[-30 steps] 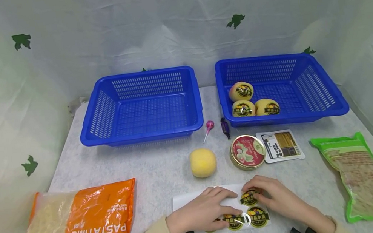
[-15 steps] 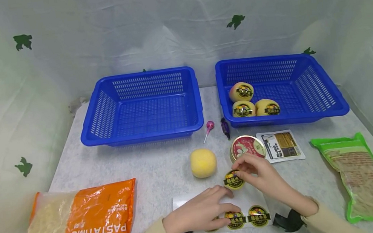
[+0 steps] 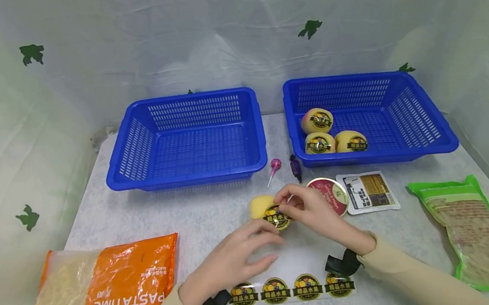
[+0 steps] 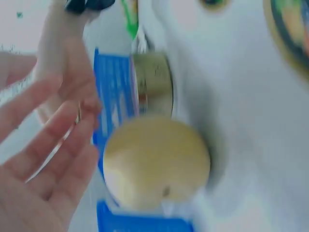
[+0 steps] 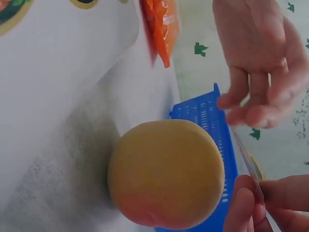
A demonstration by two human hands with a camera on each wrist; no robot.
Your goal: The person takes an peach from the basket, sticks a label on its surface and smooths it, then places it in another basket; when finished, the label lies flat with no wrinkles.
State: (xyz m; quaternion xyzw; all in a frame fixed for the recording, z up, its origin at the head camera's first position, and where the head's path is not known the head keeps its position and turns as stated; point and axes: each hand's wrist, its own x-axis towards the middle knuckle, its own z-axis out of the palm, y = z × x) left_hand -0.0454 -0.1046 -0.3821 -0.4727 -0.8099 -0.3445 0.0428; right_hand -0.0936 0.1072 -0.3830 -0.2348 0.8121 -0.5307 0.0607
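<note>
My right hand point(image 3: 313, 210) pinches the edge of a round black-and-gold sticker point(image 3: 276, 219) between thumb and fingers. In the head view the sticker overlaps a yellow round fruit point(image 3: 259, 204); the right wrist view shows it raised beside the fruit point(image 5: 166, 174), apart from it. The fruit has a pinkish blush low down. My left hand point(image 3: 230, 256) hovers with its fingers loosely spread, fingertips close to the sticker; whether they touch it I cannot tell. Beneath the hands lies a white sticker sheet point(image 3: 300, 261) with a row of similar stickers along its near edge.
A red round tin point(image 3: 331, 193) and a small flat packet point(image 3: 371, 191) lie right of the fruit. Behind are a lollipop point(image 3: 275, 165), a purple-wrapped sweet point(image 3: 295, 168) and two blue baskets; the right basket point(image 3: 379, 154) holds three stickered fruits. Bags of pasta point(image 3: 124, 289) and green-edged food point(image 3: 476, 232) flank the sheet.
The right hand has peeled a sticker off the sheet and carried it up and left to the fruit. The left hand has lifted off the sheet and shifted left, uncovering more stickers.
</note>
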